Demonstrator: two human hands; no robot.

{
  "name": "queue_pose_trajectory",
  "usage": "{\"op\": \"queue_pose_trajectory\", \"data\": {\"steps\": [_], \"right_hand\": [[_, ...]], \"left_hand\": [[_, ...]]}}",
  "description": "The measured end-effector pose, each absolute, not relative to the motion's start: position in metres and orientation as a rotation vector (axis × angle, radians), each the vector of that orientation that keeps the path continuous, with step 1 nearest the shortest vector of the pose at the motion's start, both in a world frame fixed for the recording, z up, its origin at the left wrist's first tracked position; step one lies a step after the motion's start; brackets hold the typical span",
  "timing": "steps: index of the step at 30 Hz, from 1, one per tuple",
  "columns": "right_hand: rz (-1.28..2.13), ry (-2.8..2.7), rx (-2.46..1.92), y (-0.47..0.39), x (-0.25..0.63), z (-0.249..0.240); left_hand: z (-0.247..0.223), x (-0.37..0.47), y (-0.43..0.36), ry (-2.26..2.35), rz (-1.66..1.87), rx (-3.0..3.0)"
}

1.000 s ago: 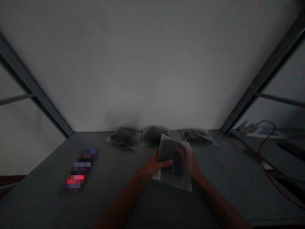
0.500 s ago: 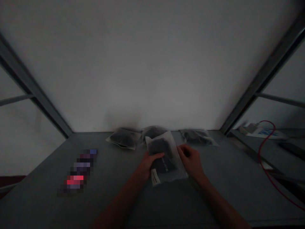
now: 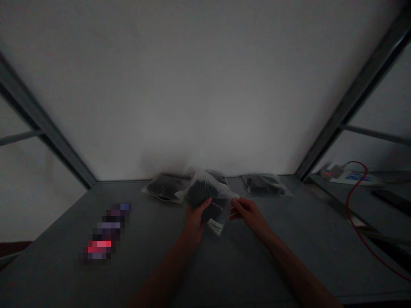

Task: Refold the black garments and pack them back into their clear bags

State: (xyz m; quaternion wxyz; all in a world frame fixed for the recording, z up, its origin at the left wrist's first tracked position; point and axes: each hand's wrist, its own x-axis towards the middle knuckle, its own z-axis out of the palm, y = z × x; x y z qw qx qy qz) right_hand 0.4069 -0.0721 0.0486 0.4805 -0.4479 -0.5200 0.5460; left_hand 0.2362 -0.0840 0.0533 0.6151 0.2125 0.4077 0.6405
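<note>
Dim room, pale back wall (image 3: pixel 199 85), grey worktop (image 3: pixel 154 265) running up to it between dark metal uprights.

Along the far edge of the worktop, a row of clear bags with dark contents: one to the left (image 3: pixel 163 187), one to the right (image 3: pixel 263 185), well apart from each other, and between them another that is mostly hidden behind the hands.

Off to the right, a red cable (image 3: pixel 353 205) loops down from a side surface. On the left of the worktop lies a small item, blurred out, with a red patch (image 3: pixel 103 233).

Centre: the held bag (image 3: pixel 205 196), clear plastic around something dark and folded, is raised just off the worktop near the far row, tilted, a white label at its lower edge. Left hand (image 3: pixel 196 216) is closed around the bag's lower left side, thumb on top. Right hand (image 3: pixel 248 212) pinches the bag's right edge with narrow fingers.

Judgement: the bag is being carried toward the row at the back. Setting it down would call for a free spot there, lowering it flat and loosening both grips.
</note>
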Motion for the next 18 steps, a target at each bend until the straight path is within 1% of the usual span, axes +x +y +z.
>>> {"op": "queue_pose_trajectory", "data": {"steps": [5,8,10,13,15,18], "right_hand": [[1.089,-1.091,-1.082,-0.067,0.416,0.042],[1.06,-0.974,-1.054,-0.066,0.423,0.042],[1.033,-0.95,-1.062,-0.065,0.427,0.044],[0.899,-1.0,-1.135,-0.065,0.43,0.048],[0.856,-1.065,-1.193,-0.066,0.431,0.05],[0.896,-1.275,-1.256,-0.067,0.43,0.054]], "left_hand": [[0.059,0.237,-0.089,0.924,1.45,0.544],[0.063,0.226,-0.084,0.909,1.469,0.604],[0.065,0.217,-0.08,0.91,1.483,0.654],[0.068,0.206,-0.074,0.957,1.461,0.704],[0.07,0.203,-0.072,1.066,1.365,0.785],[0.071,0.203,-0.074,1.194,1.137,0.98]]}}
